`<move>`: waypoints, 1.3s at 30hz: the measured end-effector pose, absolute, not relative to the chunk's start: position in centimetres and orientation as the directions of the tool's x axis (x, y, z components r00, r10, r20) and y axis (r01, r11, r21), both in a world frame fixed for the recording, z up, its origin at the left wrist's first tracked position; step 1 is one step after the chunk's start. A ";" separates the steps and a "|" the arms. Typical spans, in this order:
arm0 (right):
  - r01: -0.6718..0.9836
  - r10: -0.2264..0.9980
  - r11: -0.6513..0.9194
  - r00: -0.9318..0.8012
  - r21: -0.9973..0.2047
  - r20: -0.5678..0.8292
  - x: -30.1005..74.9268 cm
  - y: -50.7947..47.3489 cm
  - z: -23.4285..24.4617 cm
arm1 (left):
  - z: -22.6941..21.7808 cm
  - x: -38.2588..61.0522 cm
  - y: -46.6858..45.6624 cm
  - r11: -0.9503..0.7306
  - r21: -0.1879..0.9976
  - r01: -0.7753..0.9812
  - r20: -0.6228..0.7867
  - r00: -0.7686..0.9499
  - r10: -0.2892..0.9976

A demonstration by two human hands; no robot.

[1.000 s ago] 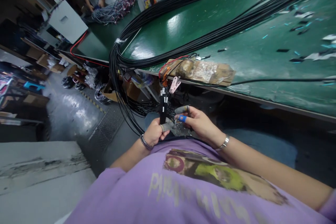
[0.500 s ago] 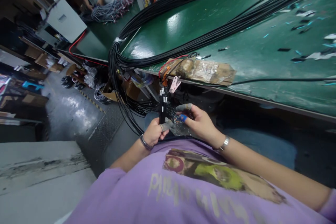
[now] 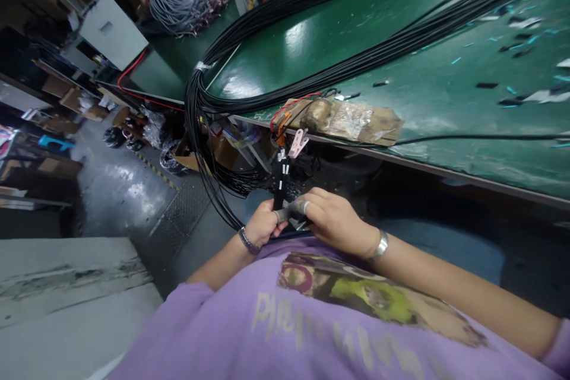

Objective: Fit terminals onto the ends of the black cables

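My left hand (image 3: 263, 223) is closed around a small bunch of black cables (image 3: 280, 185), whose ends with white bands point up toward the bench edge. Grey covers wrap some of its fingertips. Close against it, my right hand (image 3: 332, 219) has its fingers curled and pressed together at the left thumb; whatever sits between them is too small and dark to name. Just past the cable ends, a pink clothes peg (image 3: 298, 143) hangs at the bench edge beside an orange clamp (image 3: 282, 129).
Long black cable bundles (image 3: 312, 80) loop over the green bench (image 3: 285, 41) and drop off its left side. A taped cardboard piece (image 3: 351, 120) lies at the edge. Black and blue scraps litter the right. Behind, a person in white stands by grey cables (image 3: 178, 12).
My right hand has moved left and down to meet the left hand, and its fingers have curled closed. The cable ends have shifted slightly right.
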State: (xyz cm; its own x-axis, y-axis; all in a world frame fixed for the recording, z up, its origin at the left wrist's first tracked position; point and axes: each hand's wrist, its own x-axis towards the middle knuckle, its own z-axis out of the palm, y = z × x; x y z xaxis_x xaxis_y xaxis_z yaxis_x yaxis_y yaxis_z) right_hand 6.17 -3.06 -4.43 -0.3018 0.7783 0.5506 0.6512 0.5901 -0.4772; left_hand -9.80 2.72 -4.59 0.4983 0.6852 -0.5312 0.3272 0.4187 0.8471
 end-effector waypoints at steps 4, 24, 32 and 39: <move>0.461 0.890 0.430 -0.068 -0.777 0.452 6.0 -3.0 -5.0 | -4.2 -9.4 2.8 0.445 0.838 0.316 -0.545 0.513 0.663; -0.047 0.996 -0.053 0.073 -0.998 -0.056 7.0 -2.2 -5.4 | -3.0 -9.6 3.7 0.684 0.706 0.183 -0.637 0.587 0.499; -0.030 0.999 -0.025 0.041 -0.999 -0.026 7.0 -2.1 -5.2 | -3.3 -9.6 3.7 0.672 0.720 0.176 -0.610 0.622 0.491; -0.029 1.000 0.017 -0.021 -0.999 0.018 6.8 -1.8 -4.8 | -3.4 -9.6 3.4 0.649 0.730 0.216 -0.616 0.620 0.486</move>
